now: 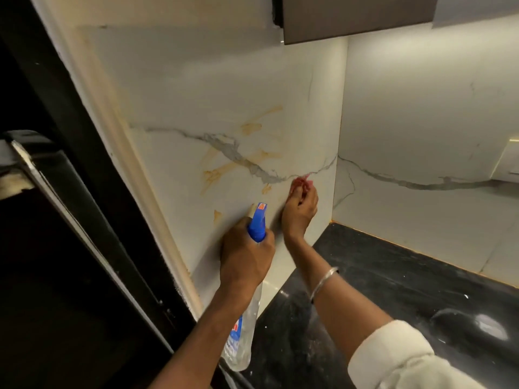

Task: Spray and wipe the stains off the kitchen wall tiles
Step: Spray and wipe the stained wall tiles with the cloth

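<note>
Lower right, counter (393, 290): glossy black speckled stone
Wall tiles (196, 94): white marble-look, smeary orange stains (250, 127) mid-frame
Left hand (247, 254): gripping clear spray bottle (241, 341), blue head
Right hand (300, 211): bunching pink cloth (302, 182) against tile

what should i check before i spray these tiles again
1. Grip on the spray bottle: ok, the left hand is wrapped around its neck.
2. Nozzle aimed at the wall tile: ok, it points at the stained area.
3. Liquid left in the bottle: cannot tell, the clear body shows no level.
4. Red cloth ready: ok, the right hand holds it against the tile.
5. Right hand out of the spray path: probably ok, it sits to the right of the nozzle.
6. Orange stains gone: not ok, several streaks show above and left of the nozzle.
</note>
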